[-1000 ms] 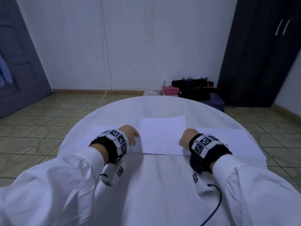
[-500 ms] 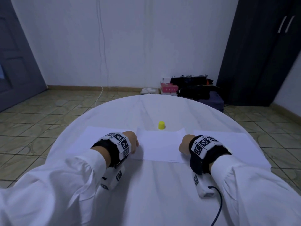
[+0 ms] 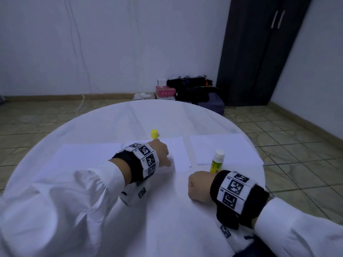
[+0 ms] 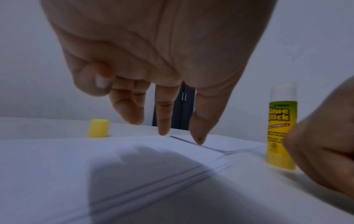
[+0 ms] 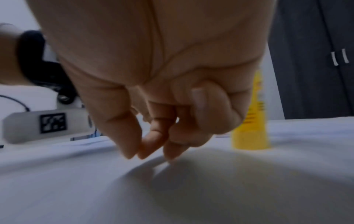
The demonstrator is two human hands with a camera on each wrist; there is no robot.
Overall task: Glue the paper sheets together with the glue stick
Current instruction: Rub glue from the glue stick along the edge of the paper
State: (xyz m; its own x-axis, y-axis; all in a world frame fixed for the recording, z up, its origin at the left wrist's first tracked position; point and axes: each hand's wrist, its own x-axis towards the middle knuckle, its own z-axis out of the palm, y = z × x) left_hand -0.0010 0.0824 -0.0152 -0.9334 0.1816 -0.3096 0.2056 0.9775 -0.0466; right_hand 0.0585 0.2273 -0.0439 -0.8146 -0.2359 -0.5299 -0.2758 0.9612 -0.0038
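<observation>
Two empty hands: the left hand (image 3: 161,154) hovers with straight fingers over paper sheets (image 3: 178,154), the right hand (image 3: 199,188) loosely curled beside the uncapped glue stick (image 3: 217,162), whose glue rises above its tube.

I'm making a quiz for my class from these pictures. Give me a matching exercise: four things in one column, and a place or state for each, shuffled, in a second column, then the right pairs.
Things:
1. glue stick
2. yellow cap
3. left hand
4. right hand

Places or states:
A. fingers pointing down at the middle paper sheet
B. stands alone beyond the sheets' far edge
C. loosely curled on the tablecloth, holding nothing
D. upright, uncapped, by the right hand

Pairs: 1-D, 2-B, 3-A, 4-C
</observation>
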